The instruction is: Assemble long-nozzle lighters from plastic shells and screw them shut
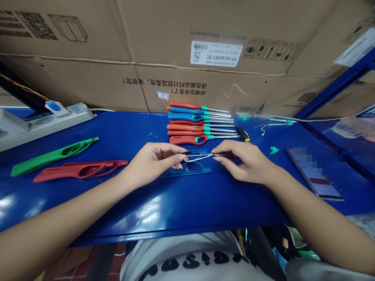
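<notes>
A thin white wire (200,157) runs between my two hands. My left hand (155,162) is closed in a pinch on one end of it, where a small black piece shows at the fingertips. The thumb and forefinger of my right hand (249,163) are pressed together around the other end; what else they grip is hidden. Below the wire, blue plastic lighter casing halves (202,171) lie on the table, partly covered by my left hand. Left of my hands are a red lighter casing (67,171) and a green one (43,159).
Several lighters (187,127) with metal tubes lie in a row behind my hands, beside a black and yellow screwdriver (243,134). A phone (313,175) rests at the right. A power strip (47,124) stands at the left, and a large cardboard box (102,78) walls off the back.
</notes>
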`<state>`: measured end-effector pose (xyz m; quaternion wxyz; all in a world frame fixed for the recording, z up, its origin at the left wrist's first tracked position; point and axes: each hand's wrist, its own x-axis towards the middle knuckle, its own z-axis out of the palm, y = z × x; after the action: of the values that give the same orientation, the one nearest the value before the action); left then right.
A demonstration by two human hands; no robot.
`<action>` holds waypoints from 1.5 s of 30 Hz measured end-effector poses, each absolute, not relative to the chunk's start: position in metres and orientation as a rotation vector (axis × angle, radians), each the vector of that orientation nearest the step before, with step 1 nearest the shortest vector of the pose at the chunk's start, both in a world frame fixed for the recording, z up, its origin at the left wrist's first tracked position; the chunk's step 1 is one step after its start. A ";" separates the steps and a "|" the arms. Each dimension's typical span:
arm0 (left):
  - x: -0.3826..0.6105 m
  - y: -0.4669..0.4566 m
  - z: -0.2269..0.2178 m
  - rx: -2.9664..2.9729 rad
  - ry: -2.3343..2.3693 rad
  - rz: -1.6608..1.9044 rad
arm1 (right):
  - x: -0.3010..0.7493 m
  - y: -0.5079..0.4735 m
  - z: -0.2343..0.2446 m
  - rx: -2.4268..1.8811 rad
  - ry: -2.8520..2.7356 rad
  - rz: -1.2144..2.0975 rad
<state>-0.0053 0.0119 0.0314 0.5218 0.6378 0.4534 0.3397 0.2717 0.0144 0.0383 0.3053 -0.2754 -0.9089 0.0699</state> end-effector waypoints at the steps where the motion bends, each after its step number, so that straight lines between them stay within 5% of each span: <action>1: -0.007 0.013 0.032 1.581 1.105 0.824 | 0.271 0.014 0.039 -0.748 -2.420 0.252; 10: -0.014 0.015 0.033 2.245 1.068 0.802 | 0.268 0.015 0.044 -0.795 -2.486 1.019; 45: -0.011 0.010 0.018 2.414 1.047 0.676 | 0.270 0.026 0.028 -0.811 -2.536 0.688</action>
<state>-0.0108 0.0095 0.0184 0.2107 0.8687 0.3766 0.2433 0.2699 0.0259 0.0284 0.1944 -0.2892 -0.9046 0.2453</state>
